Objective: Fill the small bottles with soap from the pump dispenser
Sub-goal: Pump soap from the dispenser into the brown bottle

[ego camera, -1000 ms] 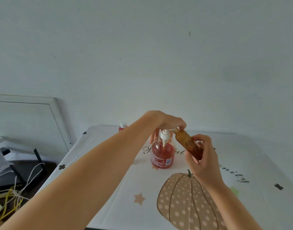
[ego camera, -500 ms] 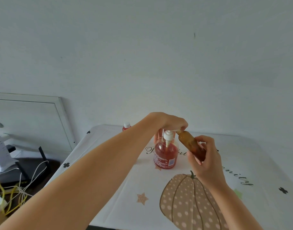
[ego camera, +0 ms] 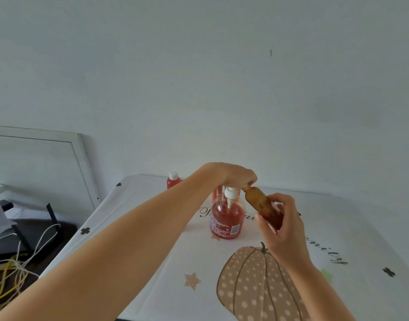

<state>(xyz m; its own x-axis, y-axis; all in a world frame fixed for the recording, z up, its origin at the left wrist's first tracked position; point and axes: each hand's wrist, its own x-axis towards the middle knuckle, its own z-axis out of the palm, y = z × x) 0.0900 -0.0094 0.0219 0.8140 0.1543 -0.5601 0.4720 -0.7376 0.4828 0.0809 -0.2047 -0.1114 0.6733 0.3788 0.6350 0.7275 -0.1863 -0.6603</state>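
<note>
- Standing near the middle of the table (ego camera: 351, 218), the pump dispenser (ego camera: 226, 218) is the landmark: a round clear bottle of red soap with a white pump head and a printed label low on its front.
- Pressing from above, the left hand (ego camera: 231, 176) covers the pump head, its fingers curled down over the top and its forearm reaching in from the lower left.
- Just right of the dispenser, the right hand (ego camera: 281, 224) is wrapped around a small brown bottle (ego camera: 261, 205), thumb on the near side and fingers behind it.
- That brown bottle is tilted, its open neck pointing up and left so that it meets the spout end of the pump under the left fingertips; its base sits lower, inside the right palm.
- Whether soap is flowing at the neck is too small to tell.
- Behind and to the left of the dispenser, near the table's far edge, a small red bottle (ego camera: 173, 181) with a white cap stands upright, apart from both hands.
- In front of the dispenser, the white tablecloth carries a dotted pumpkin print (ego camera: 252, 288), with a small star to its left and script lettering running past the dispenser's right side.
- Far left of the dispenser, off the table, lie yellow and white cables (ego camera: 16, 274) below a white framed panel (ego camera: 80, 156) leaning on the wall.
</note>
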